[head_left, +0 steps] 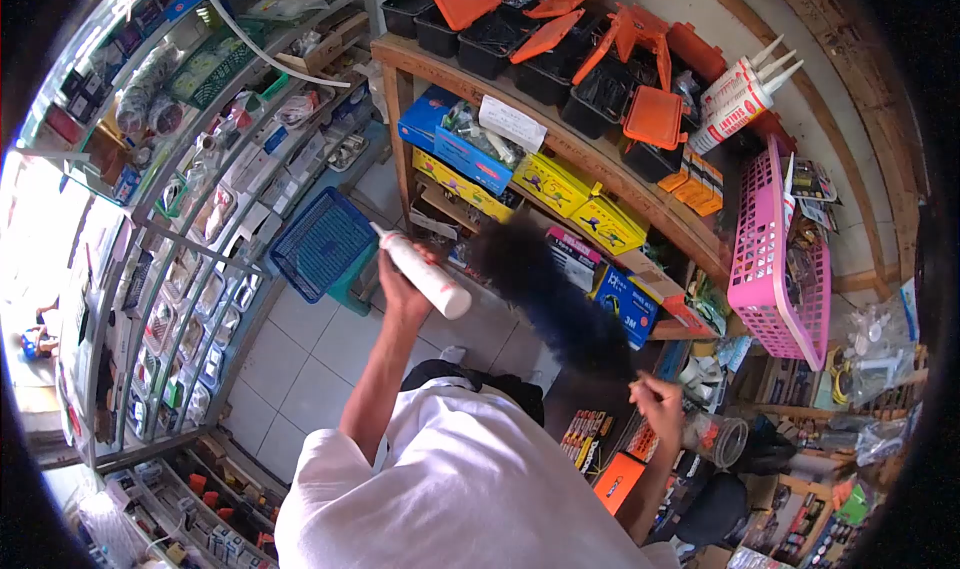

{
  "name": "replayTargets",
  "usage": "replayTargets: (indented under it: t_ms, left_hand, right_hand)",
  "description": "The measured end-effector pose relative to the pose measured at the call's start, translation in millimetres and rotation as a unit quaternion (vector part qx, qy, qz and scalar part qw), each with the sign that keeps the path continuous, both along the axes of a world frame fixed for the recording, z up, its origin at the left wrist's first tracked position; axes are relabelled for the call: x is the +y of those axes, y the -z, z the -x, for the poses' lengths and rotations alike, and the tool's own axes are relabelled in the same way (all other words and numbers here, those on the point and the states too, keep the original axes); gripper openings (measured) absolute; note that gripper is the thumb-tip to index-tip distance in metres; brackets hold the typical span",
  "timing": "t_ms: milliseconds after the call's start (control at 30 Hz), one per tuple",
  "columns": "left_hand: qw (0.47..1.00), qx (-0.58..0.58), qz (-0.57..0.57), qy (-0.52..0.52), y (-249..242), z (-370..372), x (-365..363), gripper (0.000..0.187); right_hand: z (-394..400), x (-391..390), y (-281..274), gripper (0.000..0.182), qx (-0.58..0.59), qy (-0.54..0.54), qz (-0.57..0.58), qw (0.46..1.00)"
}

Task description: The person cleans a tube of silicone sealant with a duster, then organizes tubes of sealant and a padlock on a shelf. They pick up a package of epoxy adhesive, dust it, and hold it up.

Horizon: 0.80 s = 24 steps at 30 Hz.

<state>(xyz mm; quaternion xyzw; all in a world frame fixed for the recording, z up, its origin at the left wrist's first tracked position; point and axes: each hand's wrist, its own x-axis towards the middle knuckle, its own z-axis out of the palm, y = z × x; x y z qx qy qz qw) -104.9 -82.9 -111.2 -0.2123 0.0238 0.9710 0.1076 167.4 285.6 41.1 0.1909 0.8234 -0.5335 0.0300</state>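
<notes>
My left hand (pixel 403 287) is wrapped round a white sealant tube (pixel 425 274), whose thin nozzle points up and to the left. Low on the right, my right hand (pixel 657 406) is closed on the handle end of a dark duster (pixel 560 294). The duster's fluffy head is smeared by motion and hangs in front of the wooden shelf (pixel 590 139). Similar sealant tubes (pixel 735 104) stand at the right end of the shelf top.
Black bins with orange lids (pixel 550 74) line the shelf top. Yellow boxes (pixel 550 182) sit below. A pink basket (pixel 775 259) is at the right, a blue basket (pixel 322 244) near the tiled floor, and a glass display rack (pixel 215 239) at the left.
</notes>
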Motion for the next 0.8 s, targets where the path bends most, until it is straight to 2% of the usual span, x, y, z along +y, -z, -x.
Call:
replayTargets:
  t_ms: [67,100,167,233,333,500,567,700,733,800]
  left_hand:
    - [0.998,-0.008,-0.025,-0.062,1,20,-25,0.045]
    - [0.995,-0.006,-0.002,-0.095,-24,21,-31,0.048]
    - [0.990,0.015,-0.068,-0.123,-33,28,-51,0.049]
    - [0.988,0.014,-0.055,-0.140,-42,30,-61,0.047]
    - [0.987,0.018,0.019,-0.158,-60,23,-68,0.047]
    - [0.971,0.089,0.048,-0.218,-93,11,-85,0.043]
    - [0.962,0.105,0.087,-0.235,-103,6,-94,0.044]
    - [0.946,0.165,0.128,-0.246,-119,-3,-120,0.047]
    - [0.941,0.158,0.166,-0.249,-125,-6,-125,0.049]
    - [0.929,0.154,0.190,-0.278,-141,-14,-129,0.050]
  right_hand:
    - [-1,-13,1,0.027,0.003,-0.047,-0.014,0.999]
    - [1,-23,1,0.029,-0.007,-0.057,-0.028,0.998]
    - [11,-40,-4,0.030,0.026,-0.109,-0.024,0.993]
    - [21,-50,2,0.032,0.017,-0.147,-0.051,0.988]
    - [35,-69,17,0.033,0.034,-0.139,-0.048,0.989]
    - [50,-96,14,0.040,0.032,-0.166,-0.024,0.985]
    - [52,-103,18,0.046,0.146,-0.208,-0.097,0.962]
    - [49,-112,48,0.044,0.106,-0.160,-0.057,0.980]
    - [52,-116,44,0.037,0.065,-0.170,-0.036,0.983]
    - [57,-122,45,0.035,0.068,-0.185,-0.044,0.979]
